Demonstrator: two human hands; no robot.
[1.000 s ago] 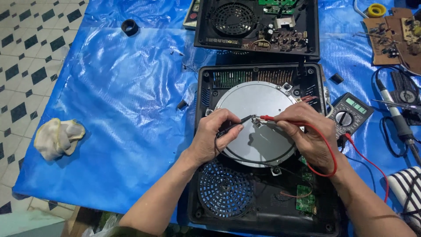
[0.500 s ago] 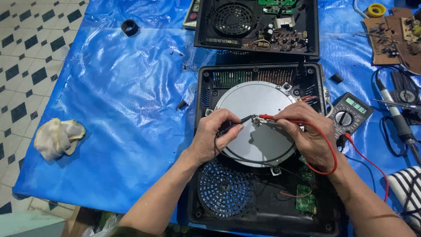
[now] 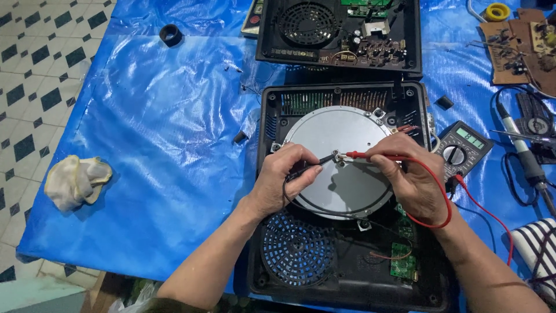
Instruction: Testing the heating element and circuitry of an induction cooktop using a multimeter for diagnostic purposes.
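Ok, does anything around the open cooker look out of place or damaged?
Nothing looks damaged. Only oddities: a crumpled cloth hangs over the blue tarp's left edge, and small loose black bits lie beside the opened cooker.

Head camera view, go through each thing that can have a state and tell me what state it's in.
Left hand: pinching the black probe.
Right hand: pinching the red probe.
Probe tips: close together at the round metal plate's centre.
Front cooker case: open, fan grille exposed.
Rear cooker case: open, circuit parts showing.
Multimeter: display lit.
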